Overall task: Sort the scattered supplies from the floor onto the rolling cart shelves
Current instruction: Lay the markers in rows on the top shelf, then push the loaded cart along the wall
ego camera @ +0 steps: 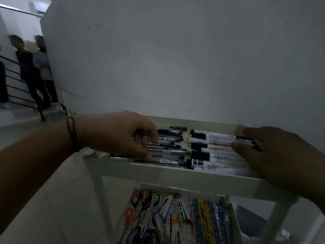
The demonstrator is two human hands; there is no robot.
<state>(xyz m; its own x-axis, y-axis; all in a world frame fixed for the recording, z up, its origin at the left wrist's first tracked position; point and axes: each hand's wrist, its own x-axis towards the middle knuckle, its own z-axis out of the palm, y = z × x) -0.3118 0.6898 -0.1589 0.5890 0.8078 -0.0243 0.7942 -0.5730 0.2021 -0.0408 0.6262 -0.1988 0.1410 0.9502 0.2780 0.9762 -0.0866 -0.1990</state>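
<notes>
The white rolling cart's top shelf (158, 170) holds a row of black and clear pens (173, 153) on its left and white markers with black caps (218, 156) on its right. My left hand (116, 134) reaches in from the left, its curled fingertips touching the pens' left ends. My right hand (274, 155) lies over the markers' right ends, fingers stretched along them. On the shelf below (232, 213) lie several scissors (142, 199), white clips or cutters (182, 206) and patterned pencils (209, 221).
A white wall (175, 59) stands right behind the cart. Pale tiled floor (52, 191) lies to the left. At far left a black stair railing (17, 88) and two standing people (35, 67) are in view.
</notes>
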